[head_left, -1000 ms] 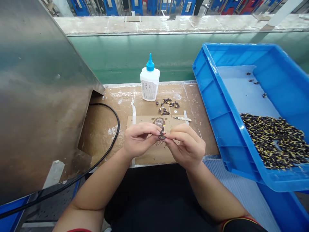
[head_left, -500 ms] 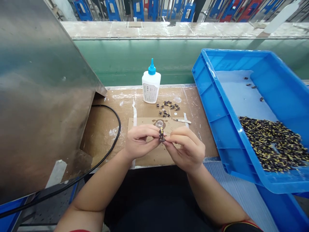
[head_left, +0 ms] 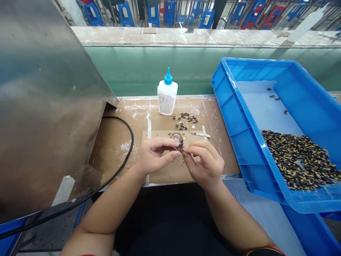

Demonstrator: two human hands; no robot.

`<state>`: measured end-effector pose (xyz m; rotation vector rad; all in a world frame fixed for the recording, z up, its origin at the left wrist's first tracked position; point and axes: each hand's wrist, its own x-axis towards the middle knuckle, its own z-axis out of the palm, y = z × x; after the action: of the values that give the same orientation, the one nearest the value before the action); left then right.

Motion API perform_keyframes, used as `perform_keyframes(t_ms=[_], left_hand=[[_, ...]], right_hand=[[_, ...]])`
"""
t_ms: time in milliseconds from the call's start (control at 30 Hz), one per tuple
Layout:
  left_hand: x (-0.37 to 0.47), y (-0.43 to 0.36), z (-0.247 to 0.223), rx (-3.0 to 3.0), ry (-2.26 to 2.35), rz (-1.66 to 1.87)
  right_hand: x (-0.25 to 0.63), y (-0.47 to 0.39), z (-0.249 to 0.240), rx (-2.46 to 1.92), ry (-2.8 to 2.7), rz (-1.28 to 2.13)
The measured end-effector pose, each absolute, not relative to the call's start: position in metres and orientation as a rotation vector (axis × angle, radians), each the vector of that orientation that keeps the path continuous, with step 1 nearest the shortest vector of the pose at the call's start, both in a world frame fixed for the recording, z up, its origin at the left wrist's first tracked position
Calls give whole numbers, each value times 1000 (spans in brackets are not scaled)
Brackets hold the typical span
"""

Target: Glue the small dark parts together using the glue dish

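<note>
Between my two hands, over the cardboard mat point(head_left: 160, 170), is a small dark part point(head_left: 180, 145). My left hand point(head_left: 156, 154) is closed, its thumb and fingers pinching the part from the left. From the right, the fingertips of my right hand point(head_left: 206, 161) are pinched together at its lower edge. Just behind my fingertips sits a small clear round dish point(head_left: 176, 136) on a wet brown stain. Farther back lie several small black-and-yellow parts point(head_left: 188, 117) in a loose cluster. A white bottle point(head_left: 167, 99) with a blue nozzle stands upright behind them.
A white-handled knife-like tool point(head_left: 201, 134) lies right of the dish. The blue crate point(head_left: 234, 131) on the right holds a heap of black-and-yellow parts point(head_left: 298, 160). At left are a metal housing point(head_left: 53, 99) and a black cable point(head_left: 128, 153). A green belt point(head_left: 191, 67) runs behind.
The part between my hands has been turned; the yellow that showed on it is now out of sight. My right hand has shifted slightly left and up. The whole view has tilted a little.
</note>
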<state>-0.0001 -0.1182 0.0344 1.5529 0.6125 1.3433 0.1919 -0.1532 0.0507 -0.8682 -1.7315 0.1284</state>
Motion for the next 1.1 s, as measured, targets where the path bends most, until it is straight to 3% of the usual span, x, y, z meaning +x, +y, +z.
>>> perform_keyframes(t_ms=[200, 467, 867, 1100], left_hand=[[5, -118, 32, 1433, 648, 1360], [3, -118, 34, 1349, 573, 1310], [6, -118, 34, 2122, 575, 1630], [9, -120, 39, 2210, 548, 1738]], right_hand=[[191, -151, 42, -873, -1754, 97], [193, -158, 31, -984, -1562, 330], [196, -159, 32, -957, -1611, 360], [191, -163, 25, -950, -1583, 330]])
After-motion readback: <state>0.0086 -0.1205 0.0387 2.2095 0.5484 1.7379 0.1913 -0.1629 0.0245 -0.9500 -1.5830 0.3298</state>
